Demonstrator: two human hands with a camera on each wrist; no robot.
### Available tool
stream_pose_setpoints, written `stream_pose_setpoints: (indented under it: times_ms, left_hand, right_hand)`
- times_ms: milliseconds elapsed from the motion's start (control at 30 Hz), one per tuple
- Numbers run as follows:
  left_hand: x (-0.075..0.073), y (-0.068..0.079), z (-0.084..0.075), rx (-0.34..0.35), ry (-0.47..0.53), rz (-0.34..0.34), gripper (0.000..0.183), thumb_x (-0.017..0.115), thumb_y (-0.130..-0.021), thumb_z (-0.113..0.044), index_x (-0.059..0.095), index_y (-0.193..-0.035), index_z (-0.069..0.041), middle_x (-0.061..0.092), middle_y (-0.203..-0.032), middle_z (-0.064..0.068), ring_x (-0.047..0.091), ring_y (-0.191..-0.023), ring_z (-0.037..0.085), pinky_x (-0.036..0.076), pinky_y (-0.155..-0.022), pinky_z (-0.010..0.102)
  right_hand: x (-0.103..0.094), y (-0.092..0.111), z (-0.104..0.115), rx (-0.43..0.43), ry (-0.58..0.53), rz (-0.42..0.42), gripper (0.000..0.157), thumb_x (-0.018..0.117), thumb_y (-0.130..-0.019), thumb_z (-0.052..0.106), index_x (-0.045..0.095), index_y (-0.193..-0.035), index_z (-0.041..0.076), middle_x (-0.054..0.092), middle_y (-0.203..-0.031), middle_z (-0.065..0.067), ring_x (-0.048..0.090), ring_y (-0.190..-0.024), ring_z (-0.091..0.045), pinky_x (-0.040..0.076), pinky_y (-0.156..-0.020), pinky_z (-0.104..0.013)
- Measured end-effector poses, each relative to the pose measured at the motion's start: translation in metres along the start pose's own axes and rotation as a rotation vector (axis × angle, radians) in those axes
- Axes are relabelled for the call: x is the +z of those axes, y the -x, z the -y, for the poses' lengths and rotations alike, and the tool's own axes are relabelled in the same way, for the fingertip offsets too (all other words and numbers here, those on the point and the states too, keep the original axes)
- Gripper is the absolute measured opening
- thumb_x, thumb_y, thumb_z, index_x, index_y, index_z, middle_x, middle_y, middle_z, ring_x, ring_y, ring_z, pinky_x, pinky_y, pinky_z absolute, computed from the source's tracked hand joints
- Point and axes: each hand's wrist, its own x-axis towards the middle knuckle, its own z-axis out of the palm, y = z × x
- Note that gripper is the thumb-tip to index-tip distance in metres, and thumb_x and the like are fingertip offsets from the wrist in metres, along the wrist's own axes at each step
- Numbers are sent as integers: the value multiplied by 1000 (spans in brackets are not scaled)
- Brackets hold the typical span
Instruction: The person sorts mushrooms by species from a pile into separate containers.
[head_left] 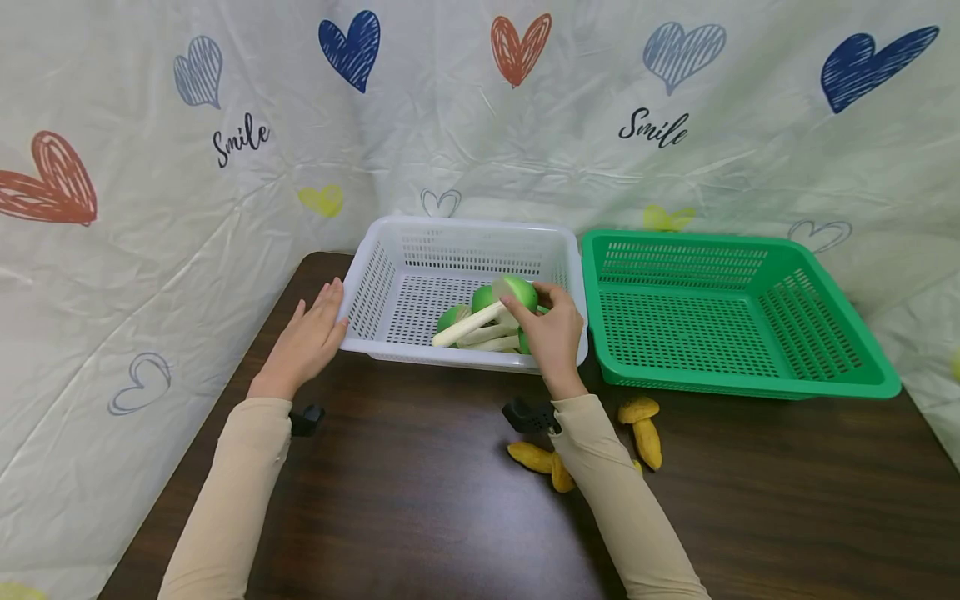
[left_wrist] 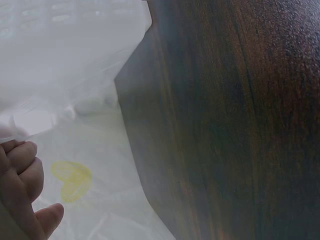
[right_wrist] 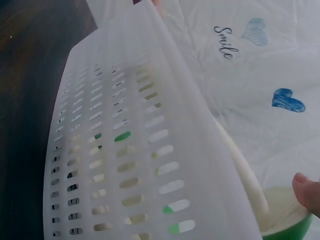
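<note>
My right hand [head_left: 556,334] grips a green-capped toy mushroom [head_left: 517,293] by its cap, over the right part of the white basket [head_left: 465,357]. Its pale stem [right_wrist: 242,165] slants down to the left. Below it, several more green-capped mushrooms [head_left: 452,318] with whitish stems lie in the basket, partly hidden. At the basket's left end my left hand [head_left: 306,337] rests on the rim with fingers extended. The left wrist view catches only some fingers of this hand [left_wrist: 25,185] beside the basket wall [left_wrist: 65,45].
A green basket [head_left: 750,390] stands right beside the white one. Yellow toy mushrooms [head_left: 647,442] lie on the dark wooden table [head_left: 420,500] in front of the baskets, some partly behind the right sleeve [head_left: 615,483]. A white cloth with printed hearts [head_left: 465,125] hangs behind.
</note>
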Motion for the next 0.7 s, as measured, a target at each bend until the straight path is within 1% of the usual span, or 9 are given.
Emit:
stream_pose_setpoints:
  times_ms: [167, 433, 567, 700]
  left_hand:
    - [1, -1, 0, 0, 2, 0, 61, 29, -103, -29, 4, -150, 0, 8, -156, 12, 8, -143, 27, 5, -111, 55]
    - [1, -1, 1, 0, 6, -7, 61, 30, -103, -29, 6, -150, 2, 9, -156, 12, 8, -143, 28, 5, -111, 56]
    - [1, -1, 1, 5, 5, -13, 61, 29, -103, -30, 6, -150, 1, 10, -156, 13, 9, -143, 28, 6, -111, 56]
    - [2, -1, 1, 9, 4, -18, 60, 29, -103, -30, 7, -150, 2, 11, -156, 13, 9, -143, 28, 6, -111, 56]
  right_hand:
    - [1, 1, 0, -9, 58, 45, 54, 77, -79, 34, 62, -117, -1, 64, -109, -17, 60, -100, -28, 50, -81, -40]
    - [0, 0, 2, -50, 181, 108, 53, 76, -81, 27, 60, -121, -5, 60, -110, -20, 56, -100, -32, 46, -81, -43]
    - [-1, 1, 4, -67, 200, 137, 55, 77, -80, 24, 59, -122, -6, 58, -111, -21, 53, -102, -34, 44, -83, -44]
    - [-5, 2, 3, -68, 199, 159, 57, 76, -80, 24, 57, -125, -5, 56, -117, -22, 52, -106, -36, 44, -85, -46]
